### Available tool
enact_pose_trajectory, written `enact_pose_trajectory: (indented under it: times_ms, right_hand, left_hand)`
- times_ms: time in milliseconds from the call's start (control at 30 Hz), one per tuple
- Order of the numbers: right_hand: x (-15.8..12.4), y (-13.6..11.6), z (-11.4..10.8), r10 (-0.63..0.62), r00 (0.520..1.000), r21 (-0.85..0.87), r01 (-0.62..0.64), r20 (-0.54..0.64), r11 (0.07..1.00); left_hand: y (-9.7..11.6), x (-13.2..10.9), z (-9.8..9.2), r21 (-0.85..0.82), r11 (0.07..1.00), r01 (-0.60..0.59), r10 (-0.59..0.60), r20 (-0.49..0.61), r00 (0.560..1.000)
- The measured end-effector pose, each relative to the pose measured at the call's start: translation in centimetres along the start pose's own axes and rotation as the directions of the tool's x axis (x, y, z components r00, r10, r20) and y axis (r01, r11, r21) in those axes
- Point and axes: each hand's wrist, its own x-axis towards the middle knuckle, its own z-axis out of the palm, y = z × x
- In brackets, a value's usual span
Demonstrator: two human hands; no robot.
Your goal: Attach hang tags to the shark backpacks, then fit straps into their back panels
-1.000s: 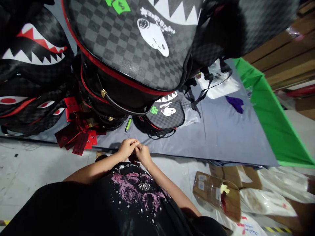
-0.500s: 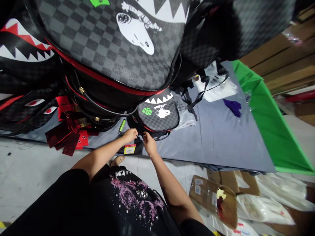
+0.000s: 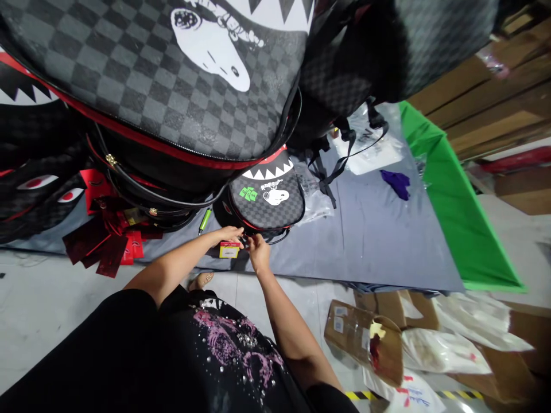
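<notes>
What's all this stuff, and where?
Table: one, grey, centre
Front bag: one, dark checked, table front
Other bags: several, black, left, top
Label: one, red-yellow, near front bag
Pen-like tool: one, green, table front
Packets: several, red, table left
Cloth: one, purple, table right
Plastic pieces: several, clear, table back
Panel: one, green, table's right
Boxes: several, brown, right
Sacks: several, white, lower right
Shirt: one, black, bottom
Foot: one, below table
Left hand: one, by label
Right hand: one, by front bag

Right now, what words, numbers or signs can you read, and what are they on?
"N", seemingly, on the plastic bag.
"$"-like marks on green bills, blurred.
Too small: yellow-and-red tag, box labels.
Too blurred: white sack's writing, shirt lettering.
</notes>
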Motion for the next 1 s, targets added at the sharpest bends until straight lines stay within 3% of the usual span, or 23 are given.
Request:
enact_pose_trajectory:
  times_ms: [133, 233, 333, 400, 467, 567, 633, 800, 1000]
  right_hand:
    - [-0.9, 0.2, -1.0, 0.034, 0.997, 0.036, -0.032, -0.066, 0.999]
    - [-1.3, 0.0, -0.9, 0.028, 0.995, 0.035, -0.025, -0.098, 0.999]
    - [-1.0, -0.2, -0.8, -0.006, 0.995, 0.038, 0.01, -0.103, 0.999]
    - [-0.7, -0.5, -0.8, -0.036, 0.994, 0.05, 0.041, -0.101, 0.998]
    - [-0.5, -0.7, -0.7, -0.069, 0.993, 0.069, 0.076, -0.094, 0.995]
    - [-0.3, -1.3, -0.5, -0.119, 0.991, 0.104, 0.125, -0.062, 0.987]
    - [-0.1, -1.7, -0.2, -0.147, 0.989, 0.12, 0.15, -0.03, 0.981]
    - [0.6, -2.0, 0.0, -0.195, 0.978, 0.092, 0.187, 0.078, 0.978]
    - [1.4, -1.9, -0.9, -0.253, 0.95, 0.064, 0.245, 0.183, 0.967]
  left_hand:
    - [-1.6, -3.7, -1.0, -0.157, 0.986, -0.056, 0.064, 0.046, 0.997]
    - [-2.9, -5.1, -0.7, -0.199, 0.966, -0.164, 0.156, -0.055, 0.986]
    - [-3.7, -4.8, -0.3, -0.129, 0.956, -0.264, 0.235, -0.204, 0.95]
    - [-4.0, -4.2, -0.2, -0.024, 0.952, -0.307, 0.281, -0.333, 0.9]
    - [-4.3, -3.6, -0.1, 0.091, 0.94, -0.329, 0.332, -0.462, 0.822]
    - [-4.5, -3.3, 0.4, 0.245, 0.908, -0.341, 0.42, -0.551, 0.722]
    - [-4.6, -3.2, 0.9, 0.34, 0.873, -0.349, 0.484, -0.526, 0.699]
    - [-4.7, -3.4, 1.7, 0.533, 0.75, -0.392, 0.617, -0.352, 0.703]
    - [-4.0, -4.1, 2.4, 0.615, 0.638, -0.463, 0.696, -0.204, 0.689]
